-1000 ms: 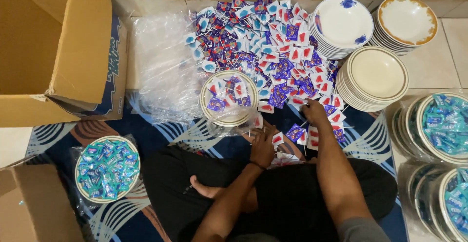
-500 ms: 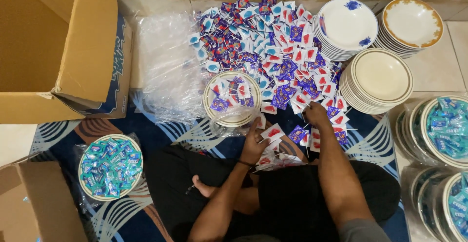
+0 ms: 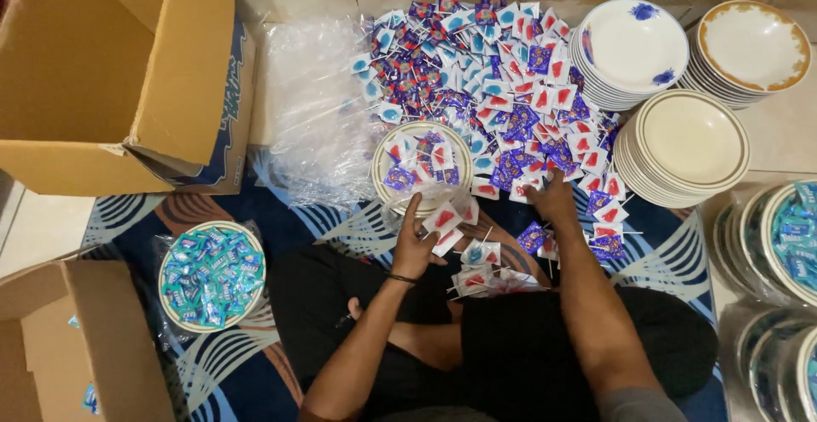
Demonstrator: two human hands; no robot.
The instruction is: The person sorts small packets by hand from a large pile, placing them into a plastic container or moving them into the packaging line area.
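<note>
While the left hand (image 3: pixel 414 248) pinches a red-and-white packet (image 3: pixel 442 219) in its fingers near the filled plate (image 3: pixel 422 165), the right hand (image 3: pixel 555 201), fingers spread, presses on the packet pile (image 3: pixel 502 90).

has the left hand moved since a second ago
Yes. The left hand has drawn back from the candy-filled round plate toward the person's lap, now holding small white-and-red sachets.

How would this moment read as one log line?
left hand: holds white-and-red packets | right hand: on packet pile | plate: part-filled with packets
</note>
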